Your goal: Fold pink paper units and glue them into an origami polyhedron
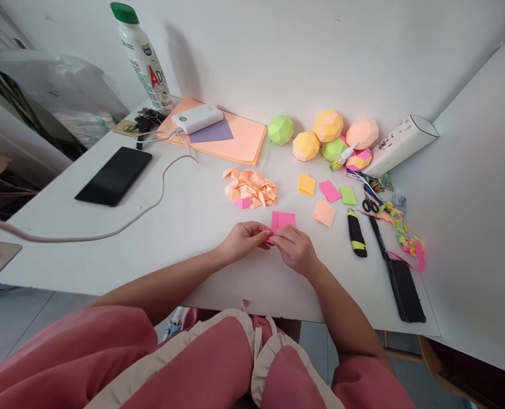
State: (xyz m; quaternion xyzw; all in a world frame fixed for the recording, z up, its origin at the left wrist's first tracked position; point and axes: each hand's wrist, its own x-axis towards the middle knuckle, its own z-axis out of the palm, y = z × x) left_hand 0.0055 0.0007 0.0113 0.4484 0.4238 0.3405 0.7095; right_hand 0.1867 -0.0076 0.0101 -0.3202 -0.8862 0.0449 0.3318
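My left hand [244, 238] and my right hand [295, 249] meet over the white table [184, 227], both pinching a small folded pink paper piece [268, 235] between the fingertips. Just beyond them lies a flat pink paper square [283, 219]. A heap of folded peach paper units [250, 188], with one pink unit among them, sits further back. Small stacks of yellow [307, 184], pink [329, 191], green [348, 195] and peach [324, 213] note paper lie to the right.
Several paper polyhedron balls [328, 126] stand by the wall, beside a glue bottle [342, 158] and a white box [401, 145]. Scissors [369, 204], a highlighter [357, 234], a black case [405, 289], phone [113, 175], power bank [197, 118] with cable, peach sheets [243, 142] and a bottle [144, 57] surround them.
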